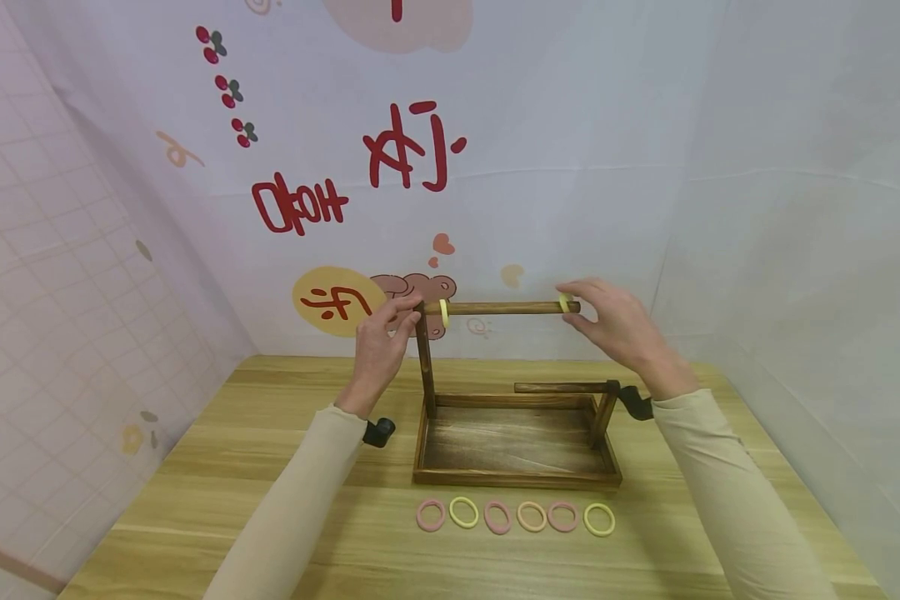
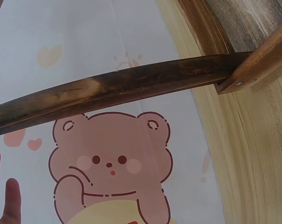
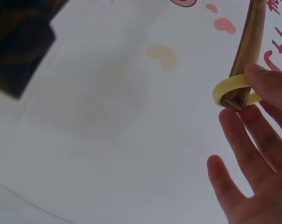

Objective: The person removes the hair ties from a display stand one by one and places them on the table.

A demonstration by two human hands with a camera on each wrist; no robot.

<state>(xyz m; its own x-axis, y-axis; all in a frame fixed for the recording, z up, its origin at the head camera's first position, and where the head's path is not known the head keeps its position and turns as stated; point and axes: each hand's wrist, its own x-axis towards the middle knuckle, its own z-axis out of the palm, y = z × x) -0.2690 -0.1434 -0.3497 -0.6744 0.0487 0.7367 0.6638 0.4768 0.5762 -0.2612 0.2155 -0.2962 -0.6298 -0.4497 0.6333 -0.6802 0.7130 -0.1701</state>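
A dark wooden rack (image 1: 423,358) has a long upper rod (image 1: 506,308) and a shorter lower rod (image 1: 562,387) above a tray base (image 1: 517,479). At the upper rod's free right end, my right hand (image 1: 618,325) pinches a yellow ring (image 3: 229,86), which encircles the rod tip. Another yellow ring (image 1: 444,314) hangs on the same rod near its left end. My left hand (image 1: 382,342) holds the top of the tall left post between thumb and fingers. In the left wrist view only two of its fingertips (image 2: 11,200) show, so its contact is hidden there.
In front of the tray several rings lie in a row on the wood-grain table (image 1: 270,467), among them a pink ring (image 1: 431,516), a peach ring (image 1: 532,517) and a yellow ring (image 1: 599,520). A printed white cloth (image 1: 570,125) hangs behind and at both sides.
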